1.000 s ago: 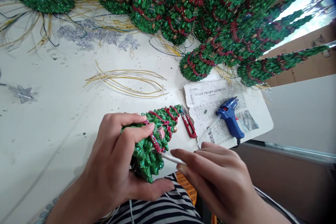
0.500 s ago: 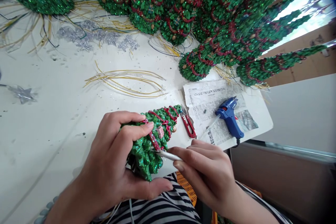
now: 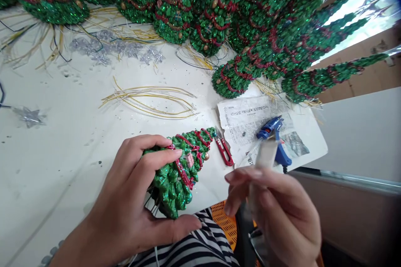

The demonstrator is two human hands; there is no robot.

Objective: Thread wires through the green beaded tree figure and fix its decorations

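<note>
Glitter tree (image 3: pixel 175 173) sits in my left hand (image 3: pixel 120 187), fingers curled over and thumb under, steadying it above the tabletop (image 3: pixel 62 133) with its tip free. My right hand (image 3: pixel 275 208) pinches a blurred clear stick (image 3: pixel 265 154) in open room beside the snips (image 3: pixel 224 152) and glue gun (image 3: pixel 269 130).

Left hand (image 3: pixel 125 187) gripping glittery Christmas tree (image 3: pixel 177 175), right hand (image 3: pixel 275 212) holding clear stick (image 3: pixel 263 167) (quite blurred)
</note>
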